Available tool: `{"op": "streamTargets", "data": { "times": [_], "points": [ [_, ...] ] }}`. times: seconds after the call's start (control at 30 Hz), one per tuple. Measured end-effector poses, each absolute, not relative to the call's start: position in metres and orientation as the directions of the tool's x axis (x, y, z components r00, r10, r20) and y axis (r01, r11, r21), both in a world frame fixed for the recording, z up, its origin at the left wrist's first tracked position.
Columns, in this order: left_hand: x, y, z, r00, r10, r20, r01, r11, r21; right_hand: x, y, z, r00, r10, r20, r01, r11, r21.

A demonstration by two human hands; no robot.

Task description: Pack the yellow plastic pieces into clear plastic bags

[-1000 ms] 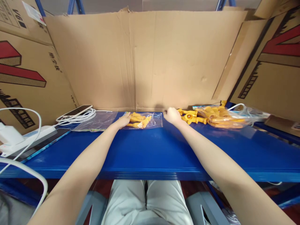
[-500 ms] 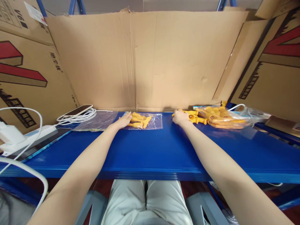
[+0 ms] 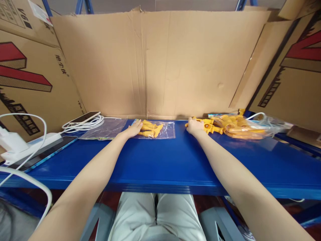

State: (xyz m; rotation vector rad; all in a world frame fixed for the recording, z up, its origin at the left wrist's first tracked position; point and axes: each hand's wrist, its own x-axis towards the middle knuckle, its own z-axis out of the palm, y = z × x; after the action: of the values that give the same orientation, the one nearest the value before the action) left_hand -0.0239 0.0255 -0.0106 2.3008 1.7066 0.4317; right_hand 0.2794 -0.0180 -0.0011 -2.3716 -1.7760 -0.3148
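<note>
In the head view, my left hand (image 3: 133,129) lies with its fingers stretched out over the left end of a clear plastic bag (image 3: 169,130). Yellow plastic parts (image 3: 151,129), shaped like small turned legs, show through that bag beside my fingertips. Farther right, my right hand (image 3: 195,126) is closed on a yellow plastic part, a bit of which pokes out left of the fingers. Against that hand rest more yellow pieces (image 3: 212,128), one with a round hub. My right fingertips are partly hidden.
A clear bag of yellow parts (image 3: 240,125) sits at the right. Another clear bag (image 3: 107,129), a coiled white cable (image 3: 86,124), a phone (image 3: 85,117), a dark tablet-like device (image 3: 47,154) and a power strip (image 3: 37,144) are left. Cardboard (image 3: 188,63) backs the blue shelf (image 3: 160,160).
The view has shifted very slightly. Both hands stay in the same places, the left on the bag and the right at the yellow pieces.
</note>
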Motion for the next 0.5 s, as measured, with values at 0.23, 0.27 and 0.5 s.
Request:
{"op": "streamTargets", "data": {
  "times": [0.23, 0.27, 0.5],
  "points": [
    [-0.021, 0.026, -0.012, 0.252, 0.963, 0.093, 0.88, -0.267, 0.393, 0.26, -0.028, 0.029, 0.19, 0.745, 0.639, 0.962, -0.01, -0.274],
    [-0.021, 0.026, -0.013, 0.253, 0.963, 0.093, 0.878, -0.269, 0.396, 0.256, -0.029, 0.033, 0.223, 0.711, 0.667, 0.926, 0.06, -0.374],
    [-0.022, 0.025, -0.013, 0.244, 0.964, 0.11, 0.857, -0.267, 0.441, 0.233, -0.022, 0.028, 0.389, 0.886, 0.252, 0.261, 0.157, -0.953]
  ]
}}
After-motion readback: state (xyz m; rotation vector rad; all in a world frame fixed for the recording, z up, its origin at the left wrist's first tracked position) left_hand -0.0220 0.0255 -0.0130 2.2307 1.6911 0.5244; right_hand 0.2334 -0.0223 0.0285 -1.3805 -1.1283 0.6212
